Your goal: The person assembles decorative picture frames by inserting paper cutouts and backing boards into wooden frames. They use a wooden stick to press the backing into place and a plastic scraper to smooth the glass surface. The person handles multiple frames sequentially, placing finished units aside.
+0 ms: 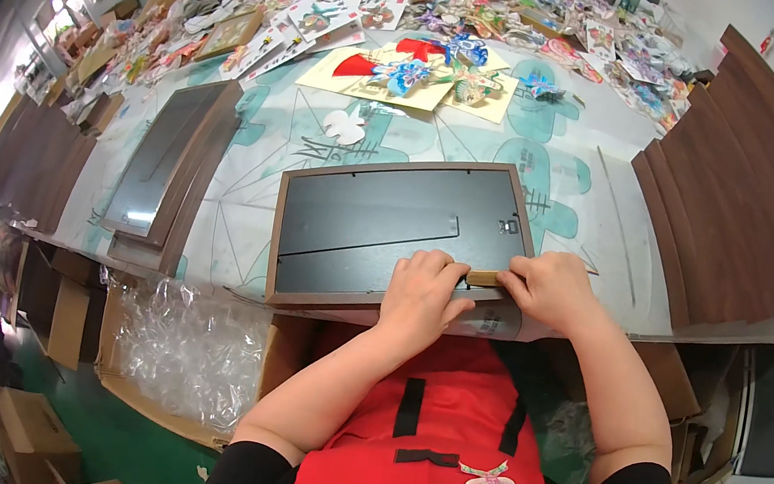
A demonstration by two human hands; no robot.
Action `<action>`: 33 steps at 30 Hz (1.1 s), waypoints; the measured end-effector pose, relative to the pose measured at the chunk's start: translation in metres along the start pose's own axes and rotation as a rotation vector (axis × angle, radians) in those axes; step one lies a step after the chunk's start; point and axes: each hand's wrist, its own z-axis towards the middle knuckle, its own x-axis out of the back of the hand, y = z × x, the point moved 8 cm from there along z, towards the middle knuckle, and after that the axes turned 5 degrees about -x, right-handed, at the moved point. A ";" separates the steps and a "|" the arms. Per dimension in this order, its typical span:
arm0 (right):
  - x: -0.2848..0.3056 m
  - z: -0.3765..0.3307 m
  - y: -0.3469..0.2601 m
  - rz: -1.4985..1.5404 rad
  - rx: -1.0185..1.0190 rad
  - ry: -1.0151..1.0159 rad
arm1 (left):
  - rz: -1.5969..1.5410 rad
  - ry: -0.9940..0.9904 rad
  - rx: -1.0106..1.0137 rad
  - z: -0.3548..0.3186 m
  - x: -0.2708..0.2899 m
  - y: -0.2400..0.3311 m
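A brown-edged picture frame (pixel 360 223) lies back side up at the table's front edge, its black backing board showing a stand flap and a small metal hanger. My right hand (pixel 552 286) is closed on a short, flat yellowish-brown bar (pixel 484 279), pressed to the frame's near inner edge. What kind of tool the bar is, I cannot tell. My left hand (pixel 423 293) lies on the backing and near rim, thumb apart from the fingers, its fingertips beside the bar's left end.
Left of the frame lie stacked frames (pixel 165 171); tall stacks of brown frames (pixel 756 184) stand at the right. Beyond are yellow cards (pixel 416 93) with paper butterflies, a white cutout (pixel 344 127) and heaped paper pieces. A carton of clear plastic (pixel 182 352) sits below the table edge.
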 end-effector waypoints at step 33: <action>0.017 -0.078 0.052 0.443 -0.392 0.472 | 0.486 -0.159 0.347 0.025 0.091 -0.192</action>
